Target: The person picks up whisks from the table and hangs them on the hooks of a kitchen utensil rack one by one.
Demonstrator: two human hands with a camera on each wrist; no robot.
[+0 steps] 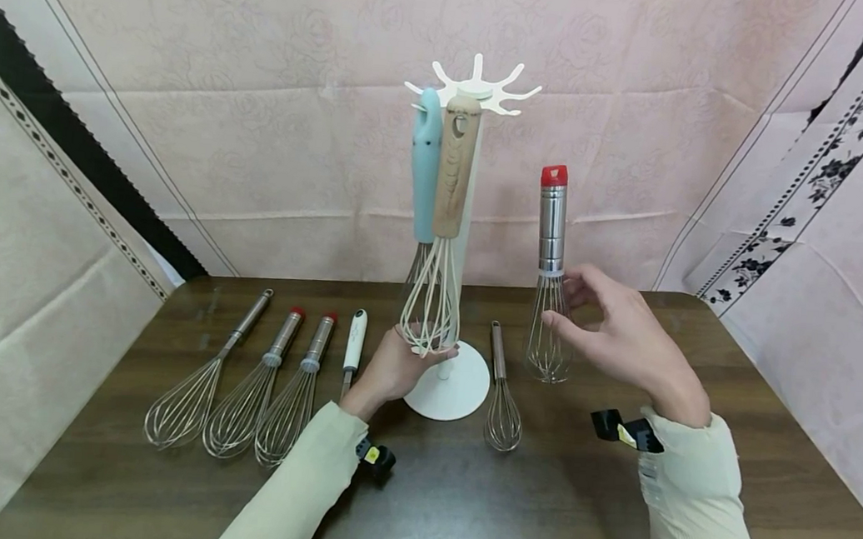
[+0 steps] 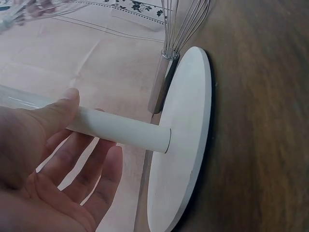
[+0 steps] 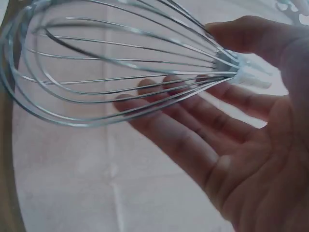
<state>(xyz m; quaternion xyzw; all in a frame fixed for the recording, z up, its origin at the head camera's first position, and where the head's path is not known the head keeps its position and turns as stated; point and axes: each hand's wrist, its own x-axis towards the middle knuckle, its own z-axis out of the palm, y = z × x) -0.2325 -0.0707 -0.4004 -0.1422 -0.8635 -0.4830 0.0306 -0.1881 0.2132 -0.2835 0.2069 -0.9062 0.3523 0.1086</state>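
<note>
A white stand [image 1: 458,397] with hook arms at its top carries a blue-handled whisk [image 1: 425,165] and a wooden-handled whisk [image 1: 451,175]. My left hand [image 1: 390,371] holds the stand's pole [image 2: 123,129] low, thumb on one side and fingers on the other. To the right, my right hand [image 1: 625,341] holds a steel whisk [image 1: 551,228] with a red handle end upright, wires down. In the right wrist view, the thumb is near the collar of this whisk [image 3: 120,65] and the fingers lie along its wires.
Left of the stand lie a long steel whisk [image 1: 182,402], two red-ended whisks [image 1: 241,411] and a white-handled utensil [image 1: 354,343] partly hidden by my left arm. A small whisk [image 1: 503,421] lies right of the base. Pale cloth [image 1: 284,125] hangs behind the wooden table [image 1: 460,505].
</note>
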